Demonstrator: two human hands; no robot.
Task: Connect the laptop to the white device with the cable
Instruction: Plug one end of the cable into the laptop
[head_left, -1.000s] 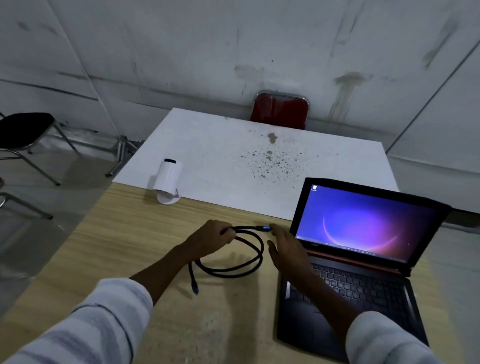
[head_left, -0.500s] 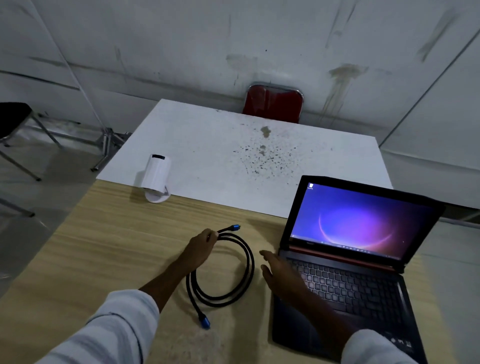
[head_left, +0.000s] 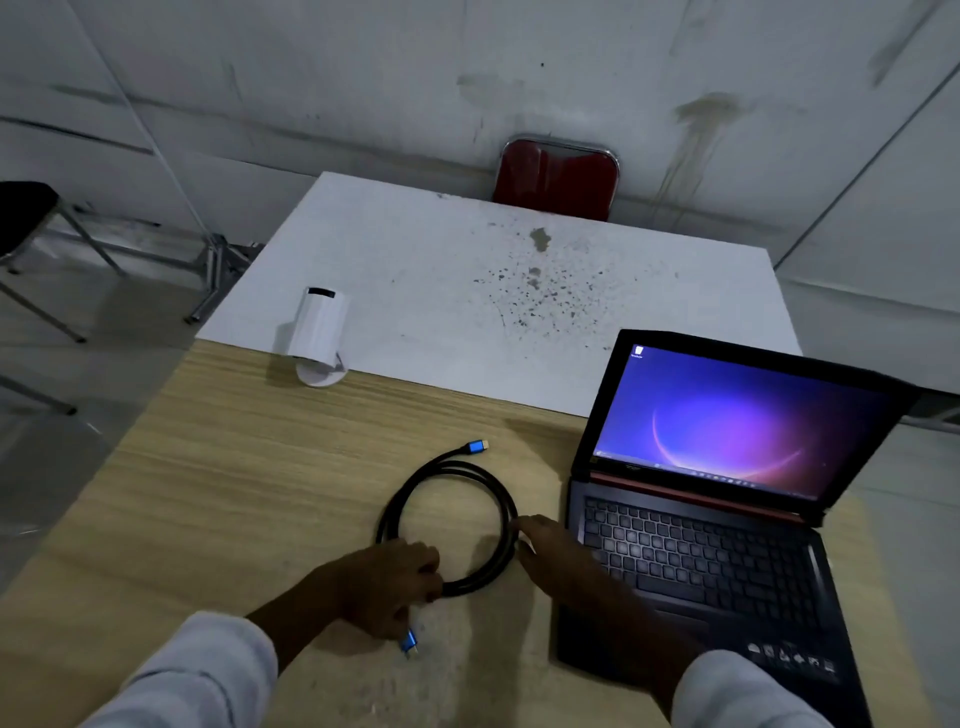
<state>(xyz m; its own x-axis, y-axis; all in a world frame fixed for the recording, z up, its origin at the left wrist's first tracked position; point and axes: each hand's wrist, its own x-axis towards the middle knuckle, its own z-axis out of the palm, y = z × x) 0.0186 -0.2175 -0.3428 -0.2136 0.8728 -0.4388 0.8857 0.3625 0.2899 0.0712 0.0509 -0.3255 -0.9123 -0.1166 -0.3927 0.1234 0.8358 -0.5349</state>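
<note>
A black cable (head_left: 498, 504) lies coiled in a ring on the wooden table (head_left: 234, 478), with one blue plug (head_left: 477, 447) at the far side and another blue plug (head_left: 409, 642) at the near side. My left hand (head_left: 387, 584) is closed on the near part of the coil, just above the near plug. My right hand (head_left: 558, 551) rests flat with fingers apart, touching the coil's right side, beside the open black laptop (head_left: 701, 530) with its lit purple screen. The white device (head_left: 318, 332), a tilted cylinder on a round base, stands at the far left.
A white table (head_left: 467, 270) with dark stains adjoins the wooden one at the back. A red chair (head_left: 558, 179) stands behind it against the wall. A black chair (head_left: 26, 218) and metal legs are on the floor at the left.
My left hand has slid from the far side of the coil to its near side, by the lower plug. The coil now lies flat. My right hand has drawn back towards me.
</note>
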